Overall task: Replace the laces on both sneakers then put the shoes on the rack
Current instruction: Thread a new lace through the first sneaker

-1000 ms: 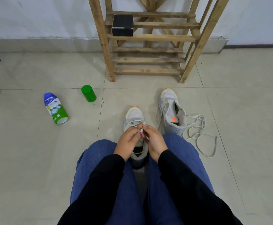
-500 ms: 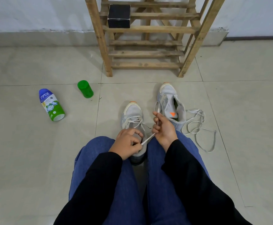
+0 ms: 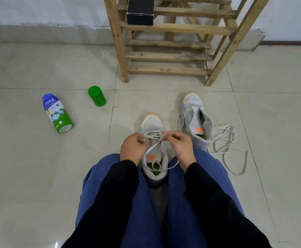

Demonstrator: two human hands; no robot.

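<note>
Head view. A person sits on the tiled floor (image 3: 29, 176) in blue jeans (image 3: 146, 212) and black sleeves (image 3: 113, 190), knees apart, with one grey sneaker (image 3: 152, 122) standing between them, toe pointing away towards the rack.

Left hand (image 3: 134, 148) – fingers curled in, pinching the white lace (image 3: 153, 134) at the sneaker's left eyelet row. Right hand (image 3: 181, 146) – thumb and forefinger closed on the same lace at the right side. The lace crosses over the tongue between the two hands, and its slack loops back over the shoe's opening.

The second sneaker (image 3: 192, 108) stands just to the right and a little farther off, upright, tongue pulled open. A loose lace (image 3: 228, 129) lies tangled on the floor touching its right side.

The wooden rack (image 3: 173, 29) stands against the wall beyond both shoes; a black box (image 3: 140, 14) sits on an upper shelf.

Left of the shoes and well apart, a blue-and-green bottle (image 3: 57, 113) lies on its side, a green container (image 3: 97, 96) near it.
</note>
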